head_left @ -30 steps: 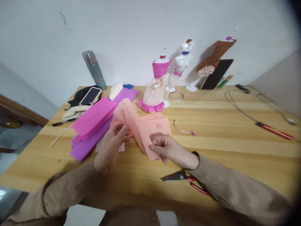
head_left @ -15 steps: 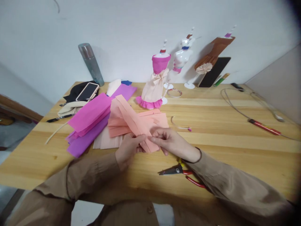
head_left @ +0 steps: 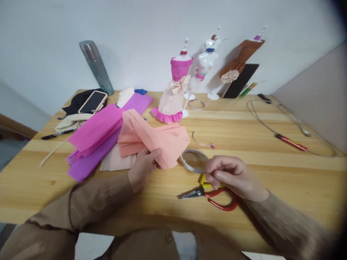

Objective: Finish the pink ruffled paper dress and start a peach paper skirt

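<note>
My left hand [head_left: 145,167] grips a sheet of peach crepe paper [head_left: 162,144] between thumb and fingers, its folded strip slanting up to the left. More peach paper [head_left: 131,142] lies under it. My right hand [head_left: 230,175] is closed in a pinch above the red-handled scissors [head_left: 199,193]; anything between its fingertips is too small to make out. Just left of those fingertips is a narrow ring like a roll of tape [head_left: 187,165]. A yellow-handled tool [head_left: 202,180] shows partly beneath the right hand.
Pink paper [head_left: 97,126] and purple paper [head_left: 92,162] lie at left, near a phone [head_left: 93,102] and a bottle [head_left: 97,68]. A small dress form in a pink dress [head_left: 173,97] stands behind. A red-handled corded tool [head_left: 291,142] lies at right.
My right hand has let go of the peach paper and moved right, over the scissors. The ring has come into view. My left hand still holds the paper.
</note>
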The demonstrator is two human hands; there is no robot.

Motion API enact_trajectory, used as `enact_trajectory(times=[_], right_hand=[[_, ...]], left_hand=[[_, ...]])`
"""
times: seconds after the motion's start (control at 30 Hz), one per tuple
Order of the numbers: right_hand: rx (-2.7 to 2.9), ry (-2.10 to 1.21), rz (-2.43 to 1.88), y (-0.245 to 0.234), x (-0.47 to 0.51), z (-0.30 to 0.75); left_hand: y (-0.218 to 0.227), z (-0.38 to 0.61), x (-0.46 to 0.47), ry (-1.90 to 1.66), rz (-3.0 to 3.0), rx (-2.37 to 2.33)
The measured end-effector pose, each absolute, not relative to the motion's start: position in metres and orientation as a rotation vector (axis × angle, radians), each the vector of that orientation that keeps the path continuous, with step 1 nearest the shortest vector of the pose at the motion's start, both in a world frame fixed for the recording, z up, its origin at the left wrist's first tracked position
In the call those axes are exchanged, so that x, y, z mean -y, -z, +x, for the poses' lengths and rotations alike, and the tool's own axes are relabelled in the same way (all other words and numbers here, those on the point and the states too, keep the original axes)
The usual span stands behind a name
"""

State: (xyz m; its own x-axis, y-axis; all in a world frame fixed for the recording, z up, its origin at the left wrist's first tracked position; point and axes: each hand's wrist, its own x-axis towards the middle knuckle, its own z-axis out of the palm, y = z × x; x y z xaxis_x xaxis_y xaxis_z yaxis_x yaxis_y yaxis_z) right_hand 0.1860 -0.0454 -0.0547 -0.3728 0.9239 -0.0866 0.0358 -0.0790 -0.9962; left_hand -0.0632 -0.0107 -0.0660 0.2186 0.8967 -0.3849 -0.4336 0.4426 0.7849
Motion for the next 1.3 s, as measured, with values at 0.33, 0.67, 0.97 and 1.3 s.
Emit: enact_trajectory(times=[0.33, 0.67, 0.97, 1.3], right_hand=[[1.074, -1.734, -0.983, 0.068, 0.038, 0.183], [1.902, -1.407, -0.661, 0.057, 0.054, 0.168], [2.418, -1.011, -0.557, 0.055, 0.063, 0.164], [2.694, -0.259, -0.528, 0.043, 0.09, 0.159]], left_hand=[[0.054, -0.067, 0.001, -1.003, 0.562, -1.023], [0.037, -0.102, 0.036, -0.961, 1.637, -1.257], [0.057, -0.04, 0.01, -0.07, 2.942, -0.717], [0.066, -0.013, 0.006, -0.164, 2.959, -0.617]])
